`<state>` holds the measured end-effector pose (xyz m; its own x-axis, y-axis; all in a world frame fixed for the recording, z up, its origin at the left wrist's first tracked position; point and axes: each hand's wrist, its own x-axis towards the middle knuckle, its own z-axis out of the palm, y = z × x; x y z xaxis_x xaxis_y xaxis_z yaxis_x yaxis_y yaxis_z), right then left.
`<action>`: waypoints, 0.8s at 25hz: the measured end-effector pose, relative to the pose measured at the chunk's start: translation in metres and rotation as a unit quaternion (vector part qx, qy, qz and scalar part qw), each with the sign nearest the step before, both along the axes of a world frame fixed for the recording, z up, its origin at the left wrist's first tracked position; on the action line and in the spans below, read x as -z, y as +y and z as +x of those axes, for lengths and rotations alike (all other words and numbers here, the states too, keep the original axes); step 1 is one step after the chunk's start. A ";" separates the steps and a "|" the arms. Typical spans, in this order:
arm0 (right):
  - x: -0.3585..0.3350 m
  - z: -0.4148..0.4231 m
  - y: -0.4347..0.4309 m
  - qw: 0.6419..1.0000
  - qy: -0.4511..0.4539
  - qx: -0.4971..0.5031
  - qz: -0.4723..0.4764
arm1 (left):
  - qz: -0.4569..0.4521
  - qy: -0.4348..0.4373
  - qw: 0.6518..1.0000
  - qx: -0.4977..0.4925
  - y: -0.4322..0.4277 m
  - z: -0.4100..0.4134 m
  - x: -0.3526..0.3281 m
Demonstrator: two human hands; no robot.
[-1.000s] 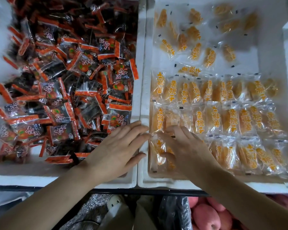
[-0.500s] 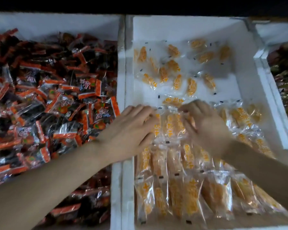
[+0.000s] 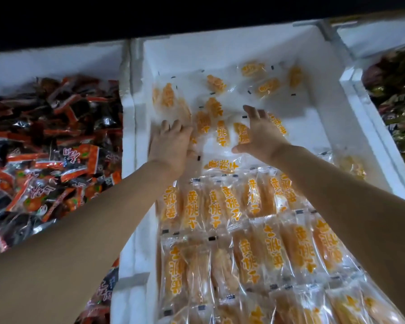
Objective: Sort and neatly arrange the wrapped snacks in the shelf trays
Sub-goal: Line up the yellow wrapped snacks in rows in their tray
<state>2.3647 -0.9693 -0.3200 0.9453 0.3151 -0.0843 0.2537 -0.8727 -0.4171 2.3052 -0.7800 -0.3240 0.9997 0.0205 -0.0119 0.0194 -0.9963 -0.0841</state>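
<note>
With left hand [image 3: 171, 146] flat and right hand [image 3: 257, 134] spread wide over loose peach packets [image 3: 222, 134] at the far end of the white foam tray [image 3: 220, 54], scoop gently together. Slide toward neat rows [image 3: 220, 206], words up, side by side.

Dim warm light, black top band, motion blur, wide-angle edge distortion

In mid-frame we find the middle tray [image 3: 220, 54]: rows of packets [image 3: 243, 230] fill its lower part, and loose packets [image 3: 215, 108] are scattered across its upper part. There the left hand [image 3: 171, 148] lies left of the right hand [image 3: 257, 134]. A heaped tray [image 3: 56, 64] adjoins at left, and another tray [image 3: 351, 73] adjoins at upper right.
</note>
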 end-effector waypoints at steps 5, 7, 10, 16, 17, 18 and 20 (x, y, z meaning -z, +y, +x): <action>-0.006 0.007 -0.008 0.996 0.016 0.015 0.087 | 0.008 0.009 0.999 -0.051 -0.008 0.003 -0.013; -0.016 0.004 -0.012 0.990 -0.032 0.043 0.127 | -0.108 -0.049 0.991 -0.068 -0.011 -0.003 -0.022; -0.040 -0.005 -0.020 0.957 -0.074 0.107 0.259 | -0.247 -0.164 0.954 -0.048 -0.017 -0.014 -0.034; -0.054 -0.039 0.000 0.946 0.104 0.014 0.306 | -0.653 0.001 0.723 -0.223 -0.062 -0.013 -0.047; -0.052 -0.043 0.001 0.949 0.104 0.010 0.298 | -0.694 0.024 0.684 -0.225 -0.065 -0.014 -0.049; -0.050 -0.045 0.000 0.945 0.106 0.014 0.309 | -0.716 0.045 0.664 -0.209 -0.065 -0.016 -0.049; -0.051 -0.048 -0.007 0.926 0.126 0.026 0.354 | -0.720 0.087 0.670 -0.158 -0.061 -0.020 -0.049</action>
<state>2.3172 -0.9761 -0.2690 0.9388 0.3312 -0.0943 0.0357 -0.3658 -0.9300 2.2853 -0.8412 -0.2748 0.9291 0.0733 -0.3625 0.3632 0.0047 0.9317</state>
